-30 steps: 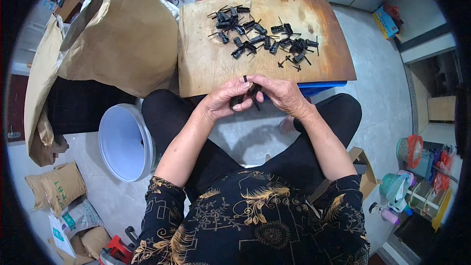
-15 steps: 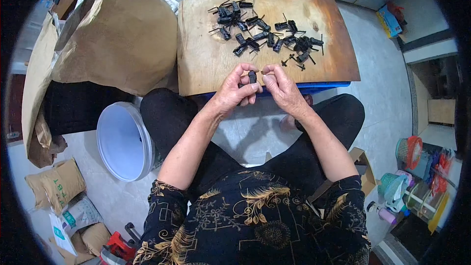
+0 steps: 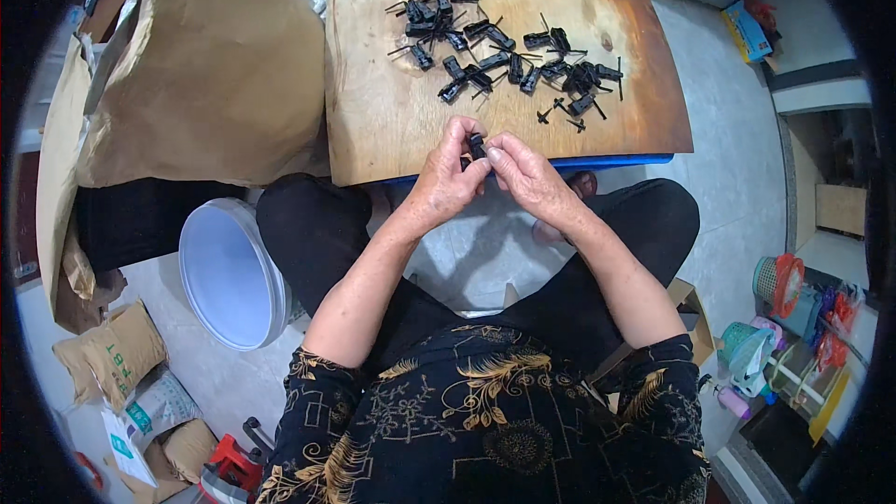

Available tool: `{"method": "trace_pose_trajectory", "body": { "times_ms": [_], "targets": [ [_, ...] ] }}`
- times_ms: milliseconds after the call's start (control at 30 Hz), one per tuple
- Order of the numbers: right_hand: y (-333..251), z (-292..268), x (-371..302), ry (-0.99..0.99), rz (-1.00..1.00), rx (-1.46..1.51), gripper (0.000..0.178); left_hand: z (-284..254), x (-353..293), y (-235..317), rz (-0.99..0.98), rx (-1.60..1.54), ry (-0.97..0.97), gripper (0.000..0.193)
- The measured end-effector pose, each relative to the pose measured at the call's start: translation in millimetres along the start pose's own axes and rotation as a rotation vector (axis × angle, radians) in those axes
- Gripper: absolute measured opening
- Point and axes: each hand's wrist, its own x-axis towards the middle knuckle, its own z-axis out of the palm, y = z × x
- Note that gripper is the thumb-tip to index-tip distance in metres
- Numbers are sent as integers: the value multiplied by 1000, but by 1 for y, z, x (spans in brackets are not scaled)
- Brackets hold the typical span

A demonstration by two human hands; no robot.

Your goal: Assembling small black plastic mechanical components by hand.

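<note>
Just in front of the near edge of the wooden board [image 3: 392,121], my left hand [image 3: 450,177] pinches a small black plastic part [image 3: 476,146] between thumb and fingers. My right hand [image 3: 527,179] is closed against the same part from the right, fingertips and thumb pressed together. Whatever small piece the right fingers may grip is hidden. Several similar black plastic parts [image 3: 499,61] with thin rods sticking out lie scattered over the board. A few tiny black pieces [image 3: 544,117] rest at the near right side of that group.
A large brown paper sack [image 3: 210,75] stands open left of the board. Near my left knee is a white bucket [image 3: 233,275]. Filled bags [image 3: 121,350] and a red tool [image 3: 233,467] sit at lower left; baskets [image 3: 747,350] stand at right.
My right hand has moved left, closing the gap to the black part in my left hand. The whole view has shifted slightly.
</note>
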Motion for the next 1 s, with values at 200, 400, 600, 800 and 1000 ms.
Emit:
{"method": "trace_pose_trajectory", "body": {
  "times_ms": [200,400,600,800,1000],
  "targets": [
    [10,-1,7,8,-44,-32,25,0,8,-11,-43,78,20,28],
    [16,4,18,81,-58,-84,21,2,13,-25,35,288,133,31],
    [30,13,31,177,-148,-94,19,2,20,-28,157,442,232,34],
    [15,5,38,149,-158,110,23,-10,24,-24,178,122,266,32],
    [5,-7,19,34,63,313,25,-23,6,9,-69,-805,32,31]
  ]
}}
